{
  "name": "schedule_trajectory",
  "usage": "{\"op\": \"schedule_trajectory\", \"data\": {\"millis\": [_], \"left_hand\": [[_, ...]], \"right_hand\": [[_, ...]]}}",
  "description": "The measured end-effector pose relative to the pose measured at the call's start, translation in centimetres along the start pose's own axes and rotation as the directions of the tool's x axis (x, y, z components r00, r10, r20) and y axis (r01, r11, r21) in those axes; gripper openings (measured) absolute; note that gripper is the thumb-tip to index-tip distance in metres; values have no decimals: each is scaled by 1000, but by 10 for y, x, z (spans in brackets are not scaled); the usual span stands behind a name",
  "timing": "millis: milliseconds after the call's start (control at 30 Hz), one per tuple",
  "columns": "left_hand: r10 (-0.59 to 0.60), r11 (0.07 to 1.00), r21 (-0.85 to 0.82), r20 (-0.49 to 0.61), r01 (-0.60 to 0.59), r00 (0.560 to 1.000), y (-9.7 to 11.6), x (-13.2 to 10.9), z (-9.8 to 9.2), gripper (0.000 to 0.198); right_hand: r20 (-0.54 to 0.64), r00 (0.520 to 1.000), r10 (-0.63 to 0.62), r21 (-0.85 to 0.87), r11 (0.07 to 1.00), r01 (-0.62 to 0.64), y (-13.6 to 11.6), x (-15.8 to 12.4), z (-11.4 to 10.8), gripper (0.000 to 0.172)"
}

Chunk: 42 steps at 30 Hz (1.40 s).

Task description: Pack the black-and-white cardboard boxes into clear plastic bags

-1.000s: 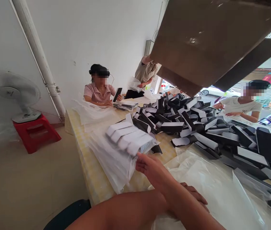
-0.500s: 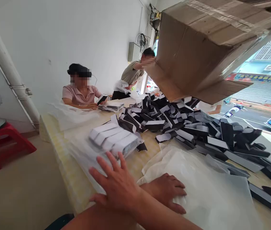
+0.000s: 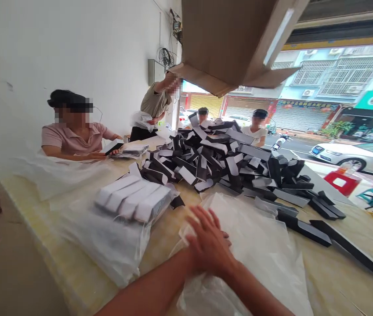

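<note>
Right hand (image 3: 208, 245) loosely open, lying across the left hand (image 3: 225, 237), which is too hidden to call open or closed. Both just above a crumpled translucent white plastic bag (image 3: 258, 250), beside a heap of black-and-white rectangular cardboard boxes (image 3: 212, 153).

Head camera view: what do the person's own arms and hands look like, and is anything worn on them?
Both arms are bare, with no sleeve in view, and both hands are ungloved. The left forearm and right forearm show no watch, band or cable. The fingers are uncovered, with no ring that can be made out.
</note>
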<state>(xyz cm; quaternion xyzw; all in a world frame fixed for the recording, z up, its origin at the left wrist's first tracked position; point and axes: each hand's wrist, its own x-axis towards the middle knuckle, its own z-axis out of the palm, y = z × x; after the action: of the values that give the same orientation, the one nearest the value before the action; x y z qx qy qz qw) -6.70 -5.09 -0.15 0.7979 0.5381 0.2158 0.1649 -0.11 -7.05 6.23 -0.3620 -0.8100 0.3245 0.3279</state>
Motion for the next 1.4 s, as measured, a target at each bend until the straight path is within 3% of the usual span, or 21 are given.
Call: {"op": "schedule_trajectory", "data": {"millis": [33,67,133,200,300,367,467,533,600,767,933,1033,1100,1167,1233,1333,1400], "left_hand": [[6,1000,-15,-13,-7,1000,1,-1,0,45],[57,998,-33,-7,-58,998,0,-3,-1,46],[152,987,-57,-10,-152,988,-5,-6,-4,58],[138,990,-29,-62,-140,989,-13,-7,-10,65],[-111,992,38,-161,119,981,-23,-4,-17,68],[-270,958,62,-133,280,953,-26,-1,-21,76],[-341,935,91,-39,344,939,-21,0,-25,81],[-320,942,107,-13,319,947,-12,-4,-27,75],[-295,948,128,3,292,956,0,-9,-30,62],[-285,931,271,131,242,950,18,-18,-46,29],[-334,908,333,216,253,917,9,-15,-73,11],[-373,887,361,191,288,908,6,-14,-83,24],[-380,871,373,96,320,920,8,-14,-87,41],[-330,879,356,-27,317,944,14,-14,-88,51],[-225,919,313,-86,241,971,22,-12,-86,51],[-7,981,196,70,-6,998,30,-5,-74,59],[160,978,92,246,-188,956,28,-1,-59,78]], "right_hand": [[-51,997,57,-68,996,-60,19,-5,-10,42],[-115,980,162,-260,947,-187,38,-12,-20,45],[-241,894,379,-528,721,-448,74,-29,-39,52],[-281,820,499,-661,519,-542,103,-50,-55,58],[-346,736,582,-718,340,-607,130,-78,-73,63],[-423,685,593,-695,273,-665,139,-90,-82,67],[-497,586,640,-612,220,-760,142,-96,-91,73],[-492,560,667,-592,215,-777,141,-94,-94,75],[-455,589,668,-621,237,-748,139,-91,-94,74],[-297,729,617,-692,386,-610,132,-80,-92,65],[-158,758,633,-706,464,-534,118,-62,-91,63],[-167,778,606,-698,485,-527,114,-57,-84,66],[-183,787,589,-691,492,-530,113,-57,-78,68],[-195,798,570,-691,497,-525,115,-58,-74,69],[-200,810,552,-695,503,-514,116,-60,-72,69],[-204,822,532,-703,505,-501,118,-61,-73,70],[-202,829,522,-708,506,-492,118,-62,-73,71]]}}
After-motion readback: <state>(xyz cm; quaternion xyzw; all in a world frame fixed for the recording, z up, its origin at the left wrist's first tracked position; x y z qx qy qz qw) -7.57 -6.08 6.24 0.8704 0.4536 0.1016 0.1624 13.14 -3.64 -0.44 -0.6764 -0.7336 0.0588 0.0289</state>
